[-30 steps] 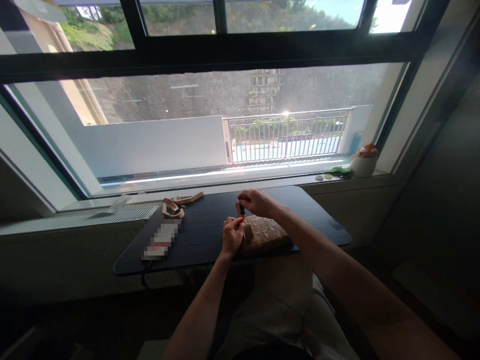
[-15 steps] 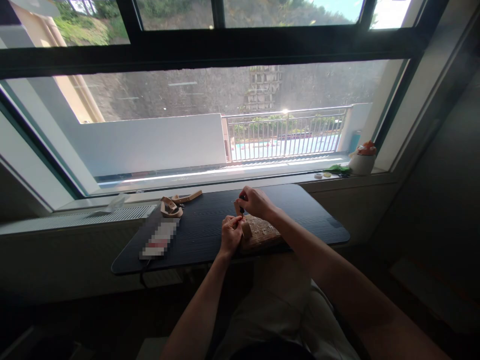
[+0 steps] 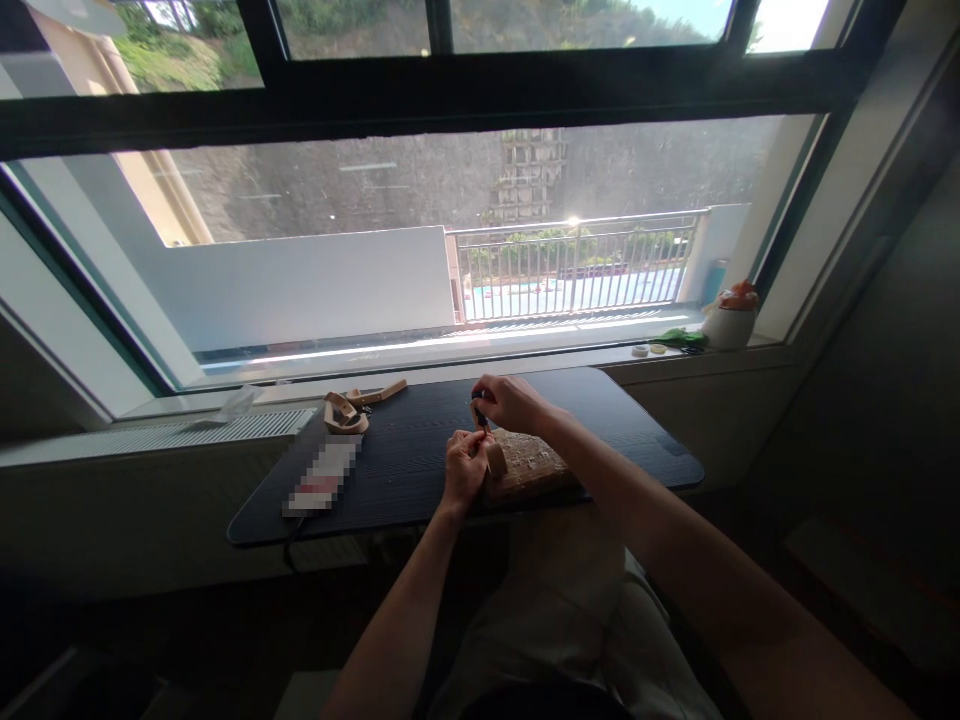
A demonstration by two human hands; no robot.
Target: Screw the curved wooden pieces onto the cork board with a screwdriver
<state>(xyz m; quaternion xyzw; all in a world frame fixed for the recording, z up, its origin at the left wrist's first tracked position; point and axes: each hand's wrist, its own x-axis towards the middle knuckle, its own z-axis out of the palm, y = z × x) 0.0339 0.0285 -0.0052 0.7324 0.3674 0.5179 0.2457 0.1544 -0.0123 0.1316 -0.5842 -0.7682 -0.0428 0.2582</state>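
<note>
My right hand is closed round a small dark-handled tool, held upright with its thin end pointing down. Just below it, my left hand pinches a tan strap, which looks like leather. A curled part of the strap stands out to the right of the left fingers. The tool's tip meets the strap close to the left fingertips, though the exact contact is too small to make out. Under the strap lies a rough wooden board dotted with pale specks.
The black table stands against the window sill. Another tan strap, coiled, lies at its left, beyond a blurred-out flat item. On the sill at right are a white pot, something green and small round lids.
My right hand and the tool have shifted slightly left, and the tool leans a little more. My left hand keeps its hold on the strap. The whole view has drifted slightly.
</note>
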